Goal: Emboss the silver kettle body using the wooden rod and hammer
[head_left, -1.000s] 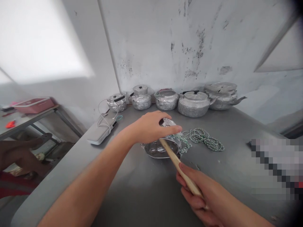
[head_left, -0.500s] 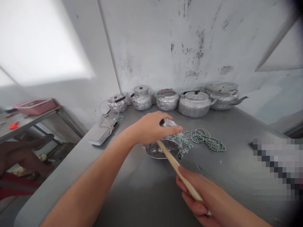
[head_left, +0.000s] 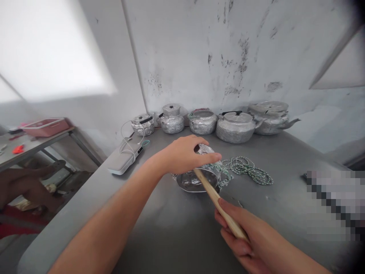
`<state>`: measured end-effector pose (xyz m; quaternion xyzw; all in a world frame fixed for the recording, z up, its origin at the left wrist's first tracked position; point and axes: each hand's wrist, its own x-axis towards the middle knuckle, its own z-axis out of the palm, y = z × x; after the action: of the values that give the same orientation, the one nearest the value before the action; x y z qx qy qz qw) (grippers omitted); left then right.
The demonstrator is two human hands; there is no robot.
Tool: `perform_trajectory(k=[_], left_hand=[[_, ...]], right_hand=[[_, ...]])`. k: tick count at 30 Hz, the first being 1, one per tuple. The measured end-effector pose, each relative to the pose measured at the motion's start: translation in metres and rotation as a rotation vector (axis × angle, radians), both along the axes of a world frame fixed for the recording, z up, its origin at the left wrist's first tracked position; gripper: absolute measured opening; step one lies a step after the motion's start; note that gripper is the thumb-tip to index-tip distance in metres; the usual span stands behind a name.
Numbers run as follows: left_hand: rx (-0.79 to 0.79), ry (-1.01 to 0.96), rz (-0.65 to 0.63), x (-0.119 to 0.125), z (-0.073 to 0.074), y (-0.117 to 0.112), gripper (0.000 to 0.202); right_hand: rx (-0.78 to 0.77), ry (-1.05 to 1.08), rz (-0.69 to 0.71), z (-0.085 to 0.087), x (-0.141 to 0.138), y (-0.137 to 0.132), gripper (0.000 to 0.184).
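My right hand (head_left: 242, 234) wraps a wooden handle (head_left: 225, 219); my left hand (head_left: 186, 154) spreads over a tipped metal pot (head_left: 186, 183), mid-table (head_left: 171, 228), mouth toward the near edge. Whether it grips, I cannot tell. The pot looks light, stiff, perhaps slippery; I'd hold its rounded wall, clear of the braided cord (head_left: 226, 178).
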<state>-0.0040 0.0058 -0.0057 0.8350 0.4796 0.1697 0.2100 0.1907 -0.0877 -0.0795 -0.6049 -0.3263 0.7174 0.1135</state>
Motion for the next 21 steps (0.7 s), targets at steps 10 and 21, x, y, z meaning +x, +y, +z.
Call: perform_trajectory(k=[10,21], left_hand=[[-0.005,0.004,0.003,-0.0010,-0.0003,0.0006,0.071],[0.004,-0.008,-0.003,-0.0012,-0.0014,0.0009,0.070]], right_hand=[[0.016,-0.003,0.053,-0.0058,0.0028,-0.0005,0.047],[-0.004,0.016,0.002,-0.0048,0.0001,0.0004,0.043]])
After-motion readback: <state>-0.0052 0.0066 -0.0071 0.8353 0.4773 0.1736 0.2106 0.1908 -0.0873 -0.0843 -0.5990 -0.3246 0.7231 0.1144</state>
